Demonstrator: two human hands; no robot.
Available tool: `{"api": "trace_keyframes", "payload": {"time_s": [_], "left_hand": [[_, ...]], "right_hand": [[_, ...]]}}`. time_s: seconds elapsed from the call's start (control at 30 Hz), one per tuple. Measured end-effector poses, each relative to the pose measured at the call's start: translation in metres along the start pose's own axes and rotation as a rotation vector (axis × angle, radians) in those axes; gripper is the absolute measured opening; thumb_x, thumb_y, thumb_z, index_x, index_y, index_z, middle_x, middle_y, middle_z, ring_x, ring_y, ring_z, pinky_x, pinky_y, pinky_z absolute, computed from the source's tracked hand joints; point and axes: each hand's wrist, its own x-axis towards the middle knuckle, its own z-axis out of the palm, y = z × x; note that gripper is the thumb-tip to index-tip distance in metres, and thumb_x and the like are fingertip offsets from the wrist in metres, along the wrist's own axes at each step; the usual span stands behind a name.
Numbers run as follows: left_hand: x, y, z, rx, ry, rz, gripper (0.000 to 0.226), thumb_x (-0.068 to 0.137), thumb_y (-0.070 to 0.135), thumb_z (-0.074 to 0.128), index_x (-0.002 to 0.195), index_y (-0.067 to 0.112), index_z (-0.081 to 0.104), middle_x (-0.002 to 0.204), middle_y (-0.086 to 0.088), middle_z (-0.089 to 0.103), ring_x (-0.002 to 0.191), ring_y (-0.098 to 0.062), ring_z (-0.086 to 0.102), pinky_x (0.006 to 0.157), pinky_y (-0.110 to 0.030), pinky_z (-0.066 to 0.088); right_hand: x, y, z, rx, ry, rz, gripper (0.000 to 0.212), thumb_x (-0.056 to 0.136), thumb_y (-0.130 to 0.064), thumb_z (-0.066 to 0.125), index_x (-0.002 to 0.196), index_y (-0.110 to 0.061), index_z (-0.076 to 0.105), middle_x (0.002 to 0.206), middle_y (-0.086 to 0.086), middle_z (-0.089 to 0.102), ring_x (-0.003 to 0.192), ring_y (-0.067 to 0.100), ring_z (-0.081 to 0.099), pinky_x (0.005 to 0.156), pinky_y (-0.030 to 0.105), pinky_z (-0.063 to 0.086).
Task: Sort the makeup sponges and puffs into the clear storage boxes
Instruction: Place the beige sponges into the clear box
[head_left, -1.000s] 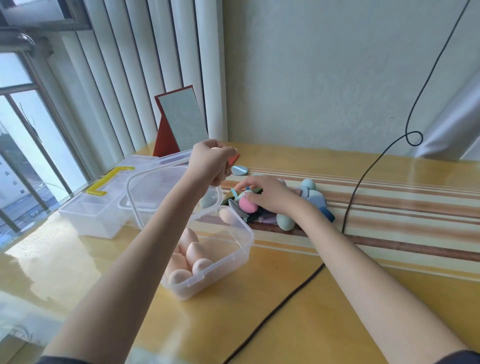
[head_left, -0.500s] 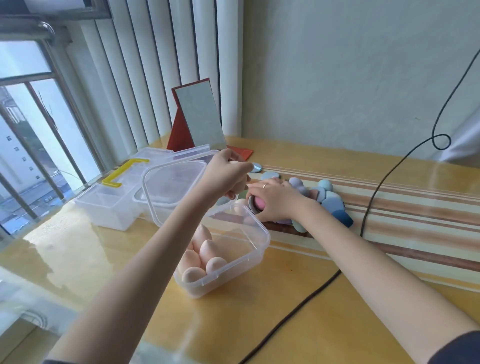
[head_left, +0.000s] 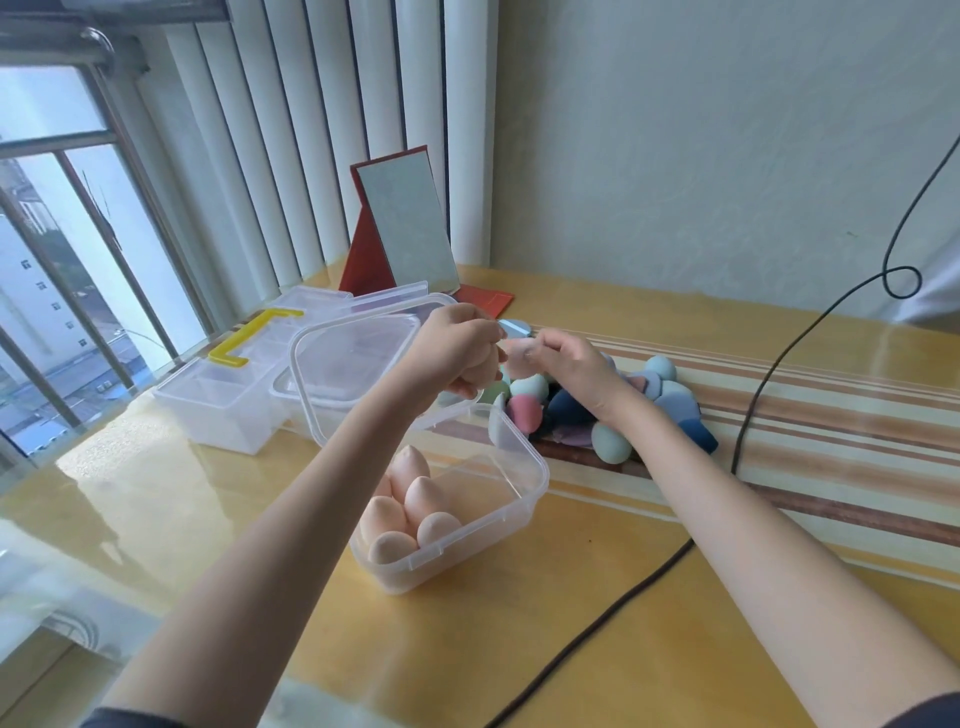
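Both our hands have lifted off the pile since the earlier frames and now meet above it. Our right hand (head_left: 569, 364) has left the pink sponge it covered and pinches a pale peach sponge (head_left: 518, 361) in curled fingers; our left hand (head_left: 457, 351), fingers curled, touches the same sponge from the other side, though we cannot tell whether it grips it or something of its own.

Just below them lies the mixed pile of sponges and puffs (head_left: 597, 410) on the striped runner of the tabletop (head_left: 571, 649). Touching the pile's near edge is the open clear box (head_left: 519, 512), already holding several peach sponges (head_left: 410, 506) at its near end. A second clear box with a yellow handle (head_left: 249, 340) stands further left.

We judge the step is passing this sponge over to drop with its matches. We should carry it well over the rim before letting go, aiming at the bare far half of the box so it does not bounce out.
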Motion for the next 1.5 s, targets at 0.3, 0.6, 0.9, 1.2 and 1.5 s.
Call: {"api": "trace_keyframes", "payload": {"time_s": [0.3,0.6,0.9,1.2,1.5], "left_hand": [[-0.015,-0.007,-0.015,0.020,-0.004,0.028,0.021,0.082,-0.002,0.047,0.096,0.006,0.061,0.094,-0.016,0.060,0.073,-0.025,0.063,0.051,-0.035,0.059],[-0.040,-0.024,-0.042,-0.049,0.023,0.159,0.027,0.079,-0.010,0.047,0.086,0.006,0.067,0.079,-0.011,0.062,0.069,-0.023,0.061,0.071,-0.030,0.059],[-0.053,-0.043,-0.042,-0.191,0.164,0.277,0.015,0.074,-0.009,0.059,0.082,0.002,0.064,0.098,-0.014,0.069,0.089,-0.018,0.066,0.072,-0.045,0.060],[-0.056,-0.051,-0.050,-0.158,0.082,0.336,0.020,0.075,-0.005,0.063,0.077,0.015,0.068,0.082,0.005,0.066,0.077,-0.016,0.062,0.076,-0.042,0.057],[-0.065,-0.053,-0.052,-0.174,0.006,0.295,0.015,0.082,0.009,0.066,0.086,0.023,0.067,0.084,0.009,0.068,0.076,-0.010,0.068,0.059,-0.028,0.057]], "right_hand": [[-0.020,-0.031,0.004,0.223,-0.071,-0.094,0.035,0.076,-0.033,0.074,0.088,-0.019,0.045,0.064,0.007,0.048,0.049,0.015,0.036,0.044,0.025,0.030],[-0.049,-0.065,0.039,-0.617,-0.477,-0.198,0.036,0.084,-0.011,0.062,0.111,-0.034,0.057,0.104,-0.005,0.057,0.089,0.009,0.056,0.080,0.024,0.047],[-0.046,-0.047,0.070,-0.648,-0.312,-0.174,0.035,0.075,-0.009,0.072,0.095,-0.028,0.049,0.086,-0.005,0.056,0.080,0.015,0.059,0.077,0.041,0.055],[-0.044,-0.037,0.081,-0.776,-0.221,-0.146,0.042,0.075,-0.021,0.072,0.089,-0.033,0.034,0.082,-0.003,0.057,0.077,0.023,0.058,0.077,0.048,0.052],[-0.044,-0.043,0.074,-0.716,-0.275,-0.075,0.018,0.077,-0.018,0.068,0.089,-0.025,0.057,0.078,-0.008,0.059,0.079,0.016,0.059,0.081,0.042,0.054]]}}
